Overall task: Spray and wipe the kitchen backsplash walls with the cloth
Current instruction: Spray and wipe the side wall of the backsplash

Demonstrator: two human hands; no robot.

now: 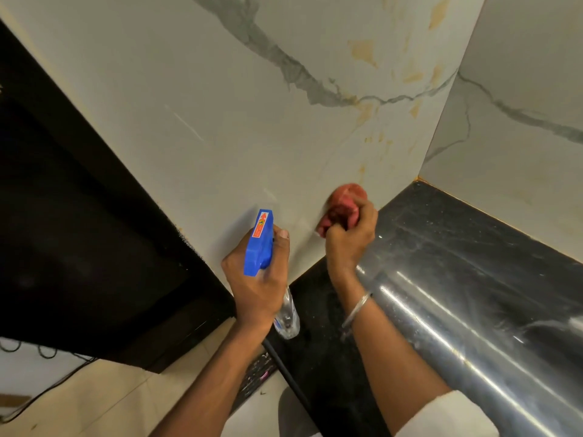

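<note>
- While pressing the bunched red cloth [342, 200] to the backsplash wall [220, 105], grips it in the right hand [350, 238], fingers curled tight round the wad.
- Meets the wall low down with that cloth, just above the black countertop [441, 228] and near the corner with the side wall [520, 127].
- Holds the spray bottle [259, 244] in the left hand [255, 279], fingers wrapped round its neck, one fingertip up beside the blue head, clear body hanging below the palm.
- Points the blue nozzle at the wall, close to it, left of the cloth and apart from it.
- Wears a thin metal bangle [356, 310] on the right wrist and a white sleeve [448, 414] further up that arm.
- Reaches in beside a shiny metal cylinder [457, 342] lying along the countertop, right of the forearm.
- Faces grey veins and yellow-brown marks on the wall above the cloth, with a dark cabinet [79, 216] against the wall's left edge.
</note>
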